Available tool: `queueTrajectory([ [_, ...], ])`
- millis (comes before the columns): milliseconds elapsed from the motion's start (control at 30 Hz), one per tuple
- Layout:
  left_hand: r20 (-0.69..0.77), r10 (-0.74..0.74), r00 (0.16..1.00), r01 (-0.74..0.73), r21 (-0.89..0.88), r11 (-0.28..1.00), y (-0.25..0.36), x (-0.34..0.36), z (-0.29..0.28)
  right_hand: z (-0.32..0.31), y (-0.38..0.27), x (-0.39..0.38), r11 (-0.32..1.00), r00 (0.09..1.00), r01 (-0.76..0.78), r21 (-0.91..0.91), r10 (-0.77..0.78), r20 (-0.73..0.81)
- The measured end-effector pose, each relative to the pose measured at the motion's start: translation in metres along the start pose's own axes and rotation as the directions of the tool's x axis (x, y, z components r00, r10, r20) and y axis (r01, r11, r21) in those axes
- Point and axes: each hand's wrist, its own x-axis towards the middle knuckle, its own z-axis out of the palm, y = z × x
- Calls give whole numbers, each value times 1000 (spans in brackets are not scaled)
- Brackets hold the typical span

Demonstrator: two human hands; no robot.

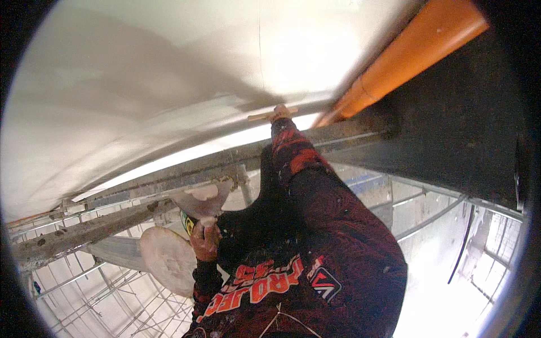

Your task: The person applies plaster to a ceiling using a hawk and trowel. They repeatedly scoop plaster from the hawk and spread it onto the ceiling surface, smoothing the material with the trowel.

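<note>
Head view: right hand [280,112] grips blade [258,117], left [205,242] a smeared tool [196,200]; surface [152,73] seems mostly smooth, thin line [260,48] remaining.

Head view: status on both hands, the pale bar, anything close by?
Right hand gripping pale bar, arm outstretched. Left hand at grey plate, grip unclear. Orange pipe near the bar, on its right.

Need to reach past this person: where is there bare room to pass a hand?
Beyond the right hand, the pale surface looks bare left of the orange pipe. Around the left hand it's crowded: curved plate, pale disc and mottled pole close by.
</note>
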Motion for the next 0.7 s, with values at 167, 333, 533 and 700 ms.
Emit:
queueTrajectory([
  [167,73,-139,988,151,-198,969,0,-2,0,16,-8,11,925,911,354,141,-307,-275],
  [333,-17,-110,994,101,-276,956,24,8,10,-44,-21,-65,860,853,431,273,-290,-434],
  [533,2,50,999,-44,-412,910,33,4,13,-173,-51,-183,680,514,699,221,-263,-816],
  [700,60,172,983,-136,-388,912,24,-10,12,-307,-74,-285,793,361,609,-39,-320,-876],
])
